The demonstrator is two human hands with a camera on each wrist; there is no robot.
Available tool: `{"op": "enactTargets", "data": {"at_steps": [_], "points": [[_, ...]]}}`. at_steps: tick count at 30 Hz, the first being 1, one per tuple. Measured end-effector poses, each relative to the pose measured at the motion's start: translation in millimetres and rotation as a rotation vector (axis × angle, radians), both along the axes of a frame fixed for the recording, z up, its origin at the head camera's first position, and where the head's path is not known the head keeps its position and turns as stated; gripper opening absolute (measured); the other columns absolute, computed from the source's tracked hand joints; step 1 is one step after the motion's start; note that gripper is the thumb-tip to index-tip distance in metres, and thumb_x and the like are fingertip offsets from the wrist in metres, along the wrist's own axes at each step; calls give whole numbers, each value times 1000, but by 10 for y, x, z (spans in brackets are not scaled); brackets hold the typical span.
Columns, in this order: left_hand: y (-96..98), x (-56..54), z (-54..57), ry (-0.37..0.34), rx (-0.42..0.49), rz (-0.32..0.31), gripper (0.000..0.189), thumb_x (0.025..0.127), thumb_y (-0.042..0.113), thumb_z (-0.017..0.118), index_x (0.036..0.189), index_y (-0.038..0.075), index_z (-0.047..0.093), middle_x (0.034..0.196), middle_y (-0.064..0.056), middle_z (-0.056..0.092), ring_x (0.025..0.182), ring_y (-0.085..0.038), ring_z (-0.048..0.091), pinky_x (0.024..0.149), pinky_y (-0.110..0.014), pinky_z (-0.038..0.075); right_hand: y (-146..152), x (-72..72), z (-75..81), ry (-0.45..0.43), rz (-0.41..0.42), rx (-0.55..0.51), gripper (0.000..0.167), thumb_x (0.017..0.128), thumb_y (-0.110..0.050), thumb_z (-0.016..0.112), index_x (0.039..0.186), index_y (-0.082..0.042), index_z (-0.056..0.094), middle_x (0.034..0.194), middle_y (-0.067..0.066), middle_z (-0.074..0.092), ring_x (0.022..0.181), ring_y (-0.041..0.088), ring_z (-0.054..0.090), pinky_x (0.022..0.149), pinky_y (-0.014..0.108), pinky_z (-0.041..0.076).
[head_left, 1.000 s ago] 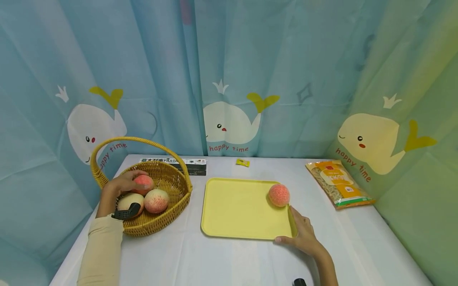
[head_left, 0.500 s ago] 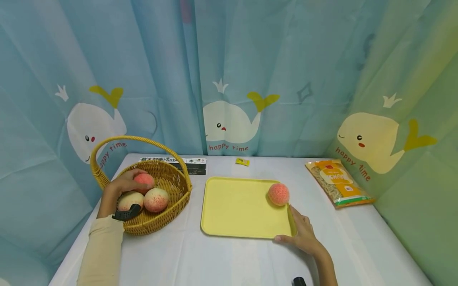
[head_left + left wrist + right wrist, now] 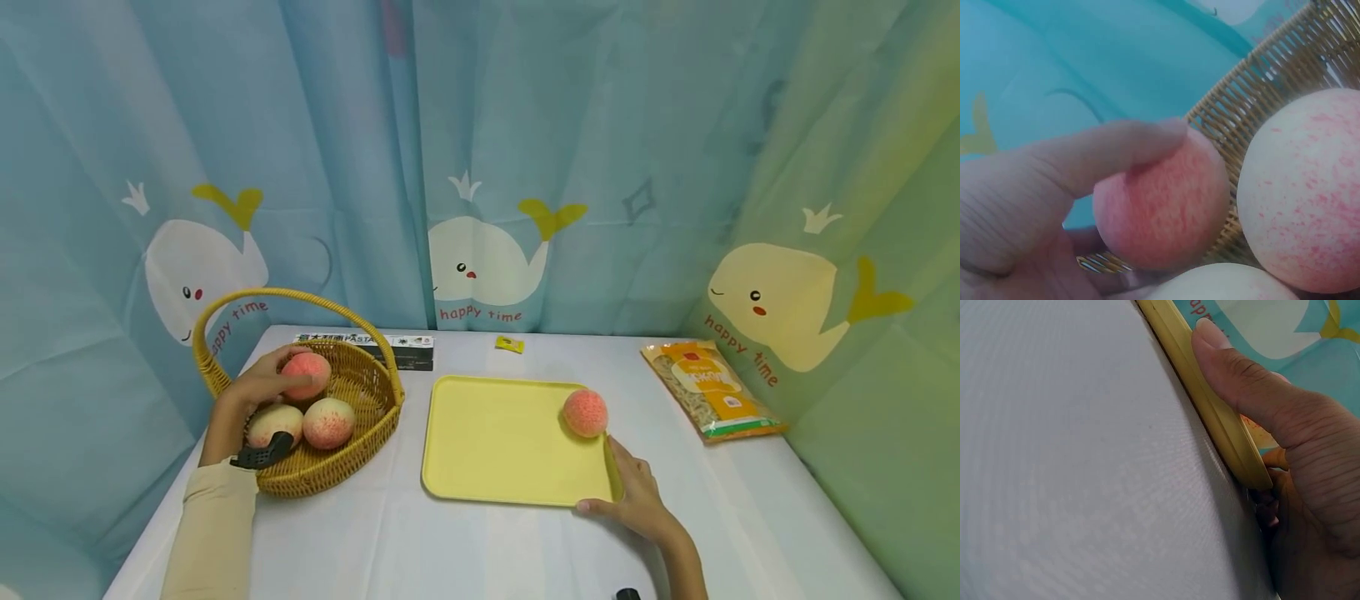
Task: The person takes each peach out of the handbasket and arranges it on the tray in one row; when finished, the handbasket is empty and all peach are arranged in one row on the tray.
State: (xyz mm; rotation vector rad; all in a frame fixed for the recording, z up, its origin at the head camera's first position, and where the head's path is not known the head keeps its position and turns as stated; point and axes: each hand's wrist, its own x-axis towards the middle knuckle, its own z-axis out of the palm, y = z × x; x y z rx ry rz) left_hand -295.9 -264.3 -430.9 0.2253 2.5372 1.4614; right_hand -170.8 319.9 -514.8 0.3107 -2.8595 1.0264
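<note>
In the head view my left hand point(image 3: 261, 380) grips a pink-red peach point(image 3: 306, 376) over the wicker basket point(image 3: 322, 482). The left wrist view shows my thumb laid across the top of this peach point(image 3: 1166, 206), with fingers partly hidden behind and beneath it. Two paler, red-speckled peaches lie in the basket, one peach point(image 3: 329, 423) to the right and another peach point(image 3: 275, 426) under my wrist. My right hand point(image 3: 637, 500) holds the near right corner of a yellow tray point(image 3: 517, 442), thumb along its front edge. A fourth, pink peach point(image 3: 585, 413) sits at the tray's far right.
Behind the basket lies a black-and-white pasta box point(image 3: 408, 353), partly covered by the basket. A small yellow packet point(image 3: 510, 343) is at the back middle. An orange food bag point(image 3: 712, 390) lies at the back right. The basket's tall handle point(image 3: 300, 294) arches above its rim.
My left hand has lifted the pink-red peach slightly within the basket. The right hand and the tray have stayed in place. The head view has tilted a little.
</note>
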Motion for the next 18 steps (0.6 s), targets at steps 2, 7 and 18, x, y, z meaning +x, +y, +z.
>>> {"op": "enactTargets", "data": {"at_steps": [2, 7, 18], "points": [[5, 2, 5, -1, 24, 4, 71, 92, 23, 66, 149, 1, 28, 137, -29, 44, 92, -16, 53, 65, -30, 51, -4, -4, -5, 18, 14, -12, 116, 67, -35, 86, 152, 5, 19, 154, 30, 28, 128, 45, 31, 93, 51, 29], [36, 17, 11, 7, 95, 1, 72, 97, 25, 60, 150, -3, 20, 140, -31, 37, 93, -13, 56, 70, -32, 56, -11, 4, -6, 22, 13, -14, 115, 67, -35, 86, 152, 5, 20, 153, 30, 28, 128, 45, 31, 93, 52, 29], [72, -9, 19, 3, 282, -77, 58, 106, 38, 39, 152, 8, 20, 145, -26, 28, 97, -13, 59, 76, -41, 59, -22, 8, 12, 18, 3, -9, 115, 67, -35, 85, 152, 5, 20, 153, 30, 28, 125, 44, 31, 92, 54, 29]]}}
